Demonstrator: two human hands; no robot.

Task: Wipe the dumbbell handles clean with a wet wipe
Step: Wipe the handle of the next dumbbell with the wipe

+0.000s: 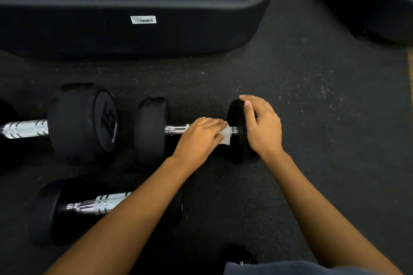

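here, dumbbell (82,123) marked 15, wipe (225,135) on handle (176,129)

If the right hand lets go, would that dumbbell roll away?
Maybe a little: the dumbbell has roundish heads, and the right hand grips one, perhaps steadying it. Its thick heads look heavy, so the floor probably grips it.

A dumbbell (152,129) lies on the dark rubber floor (312,107). The left hand (199,138) lies over its chrome handle (176,129) and holds a white wet wipe (225,135) against the bar, close to the dumbbell's right head. The right hand (261,127) grips that head from above. Left of this dumbbell lies a second dumbbell (82,123), marked 15. Nearer the person lies a third dumbbell (98,204), and beyond the first stands a black machine base (134,29).
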